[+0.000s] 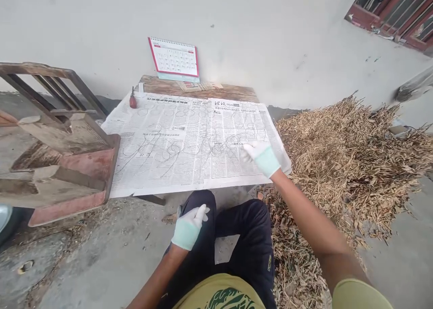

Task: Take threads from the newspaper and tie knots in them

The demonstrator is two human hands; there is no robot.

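My left hand (193,222), in a white and mint-green glove, hovers over my left thigh. Its thumb and fingers are pinched together; anything between them is too small to make out. Over the right part of the newspaper sheets (199,173), my right hand (256,154) wears a matching glove. Those fingers are bent closed, close to thin dark strands, and whether they grip one is not visible. Several fine looped strands (172,152), like wire or thread, lie across the printed pages. A red bulb-shaped object with a dark thin tip (133,100) stands at the back left corner.
A desk calendar (176,58) leans at the wall on the wooden tabletop (233,91). An old wooden chair (57,85) and an overturned wooden stool (86,164) flank the left side. Dry stalks (338,164) are heaped on the right. A red-framed window (392,18) is upper right.
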